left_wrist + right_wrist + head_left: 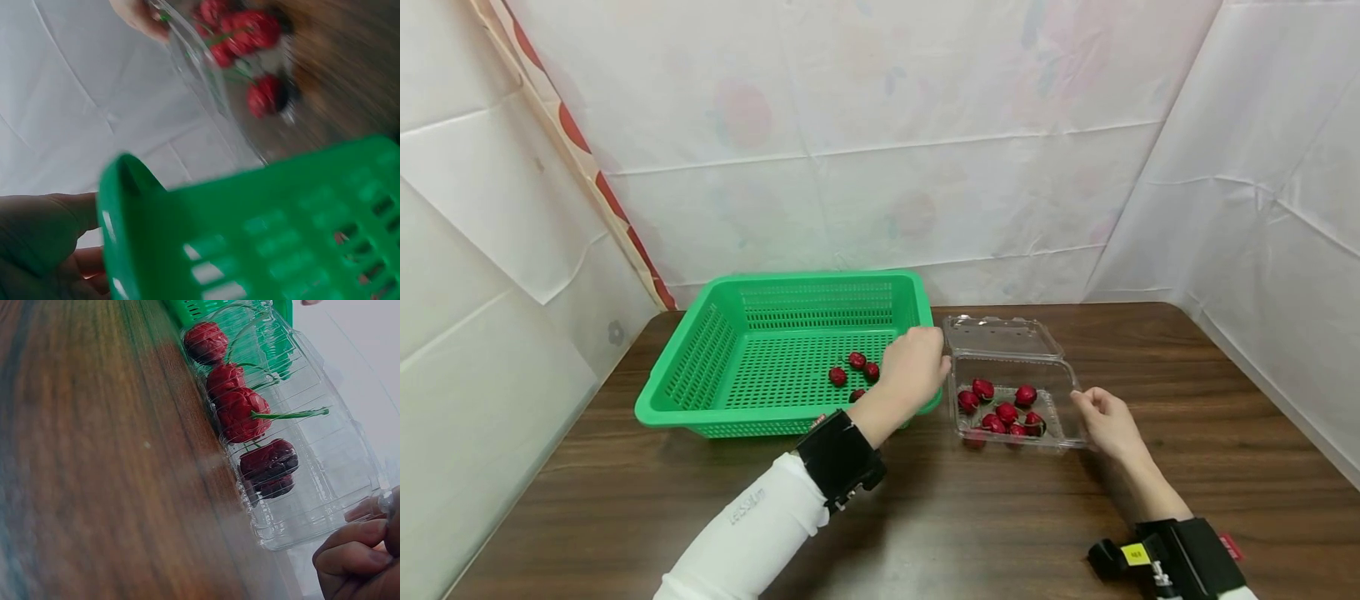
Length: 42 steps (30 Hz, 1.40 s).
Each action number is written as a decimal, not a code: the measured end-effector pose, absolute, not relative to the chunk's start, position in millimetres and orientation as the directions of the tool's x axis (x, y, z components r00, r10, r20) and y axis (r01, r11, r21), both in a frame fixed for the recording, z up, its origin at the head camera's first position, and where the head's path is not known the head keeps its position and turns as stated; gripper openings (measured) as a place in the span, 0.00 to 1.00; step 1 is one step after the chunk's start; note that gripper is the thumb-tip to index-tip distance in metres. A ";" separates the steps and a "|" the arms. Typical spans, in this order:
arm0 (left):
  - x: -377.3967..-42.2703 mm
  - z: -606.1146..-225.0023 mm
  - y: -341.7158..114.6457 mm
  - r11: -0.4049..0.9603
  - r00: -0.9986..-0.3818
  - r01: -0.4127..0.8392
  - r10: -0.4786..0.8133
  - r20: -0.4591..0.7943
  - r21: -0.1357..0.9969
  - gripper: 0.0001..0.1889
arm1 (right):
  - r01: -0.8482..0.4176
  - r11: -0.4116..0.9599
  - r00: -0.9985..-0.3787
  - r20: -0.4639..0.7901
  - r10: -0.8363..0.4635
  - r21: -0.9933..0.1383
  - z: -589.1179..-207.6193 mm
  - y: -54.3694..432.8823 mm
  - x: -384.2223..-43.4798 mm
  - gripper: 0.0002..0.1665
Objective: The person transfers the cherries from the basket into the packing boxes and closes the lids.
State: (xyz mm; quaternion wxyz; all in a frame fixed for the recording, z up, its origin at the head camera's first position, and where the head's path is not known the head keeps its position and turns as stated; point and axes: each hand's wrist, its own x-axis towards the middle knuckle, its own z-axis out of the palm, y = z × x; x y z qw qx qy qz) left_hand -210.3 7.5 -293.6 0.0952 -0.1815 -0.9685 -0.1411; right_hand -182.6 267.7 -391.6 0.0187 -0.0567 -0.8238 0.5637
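Note:
My left hand [913,367] is over the right rim of a green plastic basket [700,414], fingers bent downward. In the left wrist view, the basket's rim hides part of the left fingers, and I cannot tell whether they hold anything. Several dark red cherries [838,377] lie in the basket near that hand. To the right stands a clear plastic clamshell box [1060,379], its lid [1000,335] folded back. Several cherries [244,415] with green stems lie inside it. My right hand [1108,423] pinches the box's right rim between thumb and fingers.
Both containers stand on a dark wooden table [962,525], close beside each other. White sheeting [880,167] hangs behind the table and along both sides. Each wrist wears a black strap [841,454] with a small camera.

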 end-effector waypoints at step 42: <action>-246.2 -328.4 -69.5 0.989 -0.992 0.074 0.087 -0.091 0.130 0.23 | 0.069 0.347 -0.993 -0.031 0.115 -0.935 -392.2 267.4 -182.7 0.16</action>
